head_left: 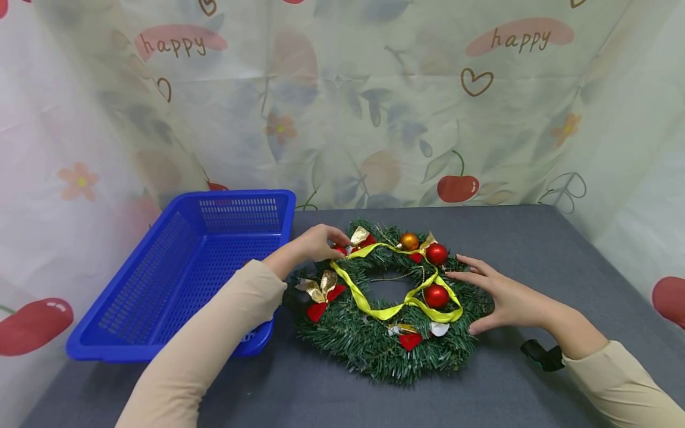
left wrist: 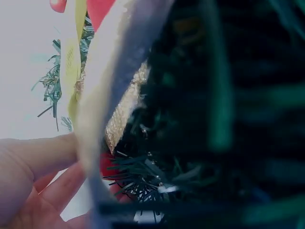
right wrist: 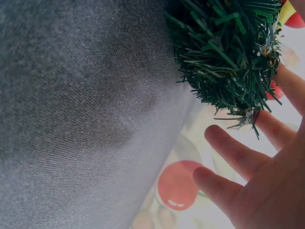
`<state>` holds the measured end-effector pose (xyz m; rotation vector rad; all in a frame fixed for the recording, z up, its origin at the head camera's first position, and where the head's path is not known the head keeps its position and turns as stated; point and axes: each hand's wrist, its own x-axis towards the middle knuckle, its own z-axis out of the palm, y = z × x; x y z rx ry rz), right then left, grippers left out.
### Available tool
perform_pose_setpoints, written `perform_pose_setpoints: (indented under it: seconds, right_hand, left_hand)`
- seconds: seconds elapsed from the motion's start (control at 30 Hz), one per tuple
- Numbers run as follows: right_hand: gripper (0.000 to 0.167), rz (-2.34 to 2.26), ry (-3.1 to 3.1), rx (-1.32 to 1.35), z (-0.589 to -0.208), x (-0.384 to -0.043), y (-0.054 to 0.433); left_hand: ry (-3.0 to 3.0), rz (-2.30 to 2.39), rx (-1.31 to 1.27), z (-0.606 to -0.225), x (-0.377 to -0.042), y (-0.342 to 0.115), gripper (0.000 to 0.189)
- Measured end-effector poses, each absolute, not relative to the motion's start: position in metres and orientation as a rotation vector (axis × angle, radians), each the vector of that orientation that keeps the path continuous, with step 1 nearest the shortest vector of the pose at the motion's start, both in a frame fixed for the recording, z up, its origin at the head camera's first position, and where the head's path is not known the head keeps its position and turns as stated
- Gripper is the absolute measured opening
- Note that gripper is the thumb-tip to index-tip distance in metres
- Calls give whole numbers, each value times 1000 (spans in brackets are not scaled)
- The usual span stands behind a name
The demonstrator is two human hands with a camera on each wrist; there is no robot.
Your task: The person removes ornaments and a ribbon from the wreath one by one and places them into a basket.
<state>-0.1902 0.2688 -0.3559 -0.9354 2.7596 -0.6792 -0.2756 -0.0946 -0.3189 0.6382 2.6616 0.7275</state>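
A green artificial wreath [head_left: 369,351] lies on the grey surface, dressed with red and gold bows [head_left: 323,291], red baubles [head_left: 436,296] and an orange one [head_left: 409,241]. A yellow ribbon [head_left: 366,303] loops over it around the middle opening. At the wreath's upper left, my left hand [head_left: 316,244] pinches the ribbon beside a red-and-gold bow; the thumb [left wrist: 52,152] shows in the left wrist view, its grip partly hidden by blurred foreground. My right hand [head_left: 511,297] stands at the wreath's right edge, fingers spread, fingertips against the greenery [right wrist: 228,62].
To the left stands a blue plastic basket [head_left: 182,199] with slotted walls, close beside the wreath and under my left forearm. A printed curtain [head_left: 337,107] hangs behind and at both sides. The grey cloth [head_left: 514,232] covers the table.
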Motion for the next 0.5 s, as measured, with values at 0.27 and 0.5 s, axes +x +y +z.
perform_pose_setpoints:
  seconds: [0.27, 0.5]
  right_hand:
    - [90, -675, 2762, -938, -357, -191, 269]
    - [90, -680, 2762, -933, -356, -190, 269]
  left_hand:
    - [2663, 752, 611, -319, -275, -95, 34]
    - [2675, 784, 632, -315, -272, -96, 34]
